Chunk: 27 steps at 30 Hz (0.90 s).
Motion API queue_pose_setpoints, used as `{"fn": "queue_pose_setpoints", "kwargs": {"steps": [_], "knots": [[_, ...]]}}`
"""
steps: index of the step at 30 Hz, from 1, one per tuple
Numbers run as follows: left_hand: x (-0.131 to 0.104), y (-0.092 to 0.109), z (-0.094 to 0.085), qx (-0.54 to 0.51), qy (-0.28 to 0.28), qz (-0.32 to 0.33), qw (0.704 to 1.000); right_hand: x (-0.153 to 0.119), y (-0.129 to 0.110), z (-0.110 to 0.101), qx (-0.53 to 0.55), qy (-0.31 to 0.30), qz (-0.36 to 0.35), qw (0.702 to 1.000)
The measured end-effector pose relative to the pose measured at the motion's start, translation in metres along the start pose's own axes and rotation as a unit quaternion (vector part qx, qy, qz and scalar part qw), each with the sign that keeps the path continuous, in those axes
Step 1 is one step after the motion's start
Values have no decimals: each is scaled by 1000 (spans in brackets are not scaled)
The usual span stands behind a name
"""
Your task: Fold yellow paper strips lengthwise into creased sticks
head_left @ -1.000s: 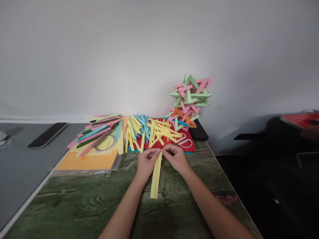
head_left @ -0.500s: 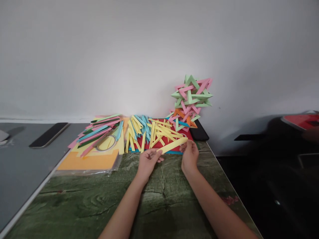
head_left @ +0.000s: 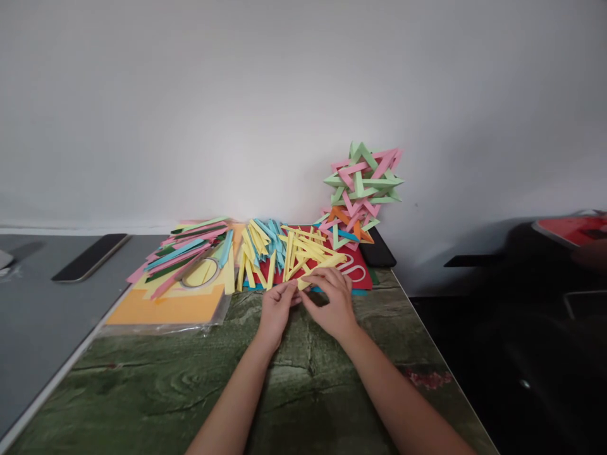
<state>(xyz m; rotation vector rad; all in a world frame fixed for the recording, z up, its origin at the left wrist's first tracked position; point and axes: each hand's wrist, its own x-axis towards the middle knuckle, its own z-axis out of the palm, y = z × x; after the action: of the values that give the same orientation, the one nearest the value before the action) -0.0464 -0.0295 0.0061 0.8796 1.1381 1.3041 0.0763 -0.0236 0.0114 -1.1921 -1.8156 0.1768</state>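
Note:
Between my two hands is a yellow paper strip [head_left: 302, 284], mostly covered by my fingers. My left hand [head_left: 279, 309] pinches its left end. My right hand [head_left: 333, 303] is bent over the strip, thumb and fingers on it close to my left fingertips. Just behind lies a pile of folded yellow strips [head_left: 308, 248] on red sheets [head_left: 363, 283]. Blue folded strips [head_left: 276, 237] sit to its left, mixed with more yellow ones. White-handled scissors [head_left: 355, 268] show beside my right hand, their blades hidden.
Pink, green and blue strips [head_left: 190, 249] and a tape roll [head_left: 215, 276] lie on orange paper [head_left: 161, 308] in clear plastic at left. A pink-and-green paper star model [head_left: 363, 180] stands at back right near a dark phone [head_left: 379, 249]. Another phone [head_left: 90, 258] rests on the grey table.
My right hand has moved left along the yellow strip, from its far right end to beside my left hand. The scissor handles have come into view.

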Motion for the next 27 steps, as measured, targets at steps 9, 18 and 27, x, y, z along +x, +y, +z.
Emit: {"fn": "queue_pose_setpoints", "kwargs": {"steps": [9,18,27], "knots": [[0,-2,0,18,-8,13,1000,0,0,-1,-5,-32,6,999],[1,-8,1,19,16,28,999,-2,4,2,-3,-24,-18,1000],[3,-13,-1,28,10,33,999,-1,6,3,-2,-29,22,999]]}}
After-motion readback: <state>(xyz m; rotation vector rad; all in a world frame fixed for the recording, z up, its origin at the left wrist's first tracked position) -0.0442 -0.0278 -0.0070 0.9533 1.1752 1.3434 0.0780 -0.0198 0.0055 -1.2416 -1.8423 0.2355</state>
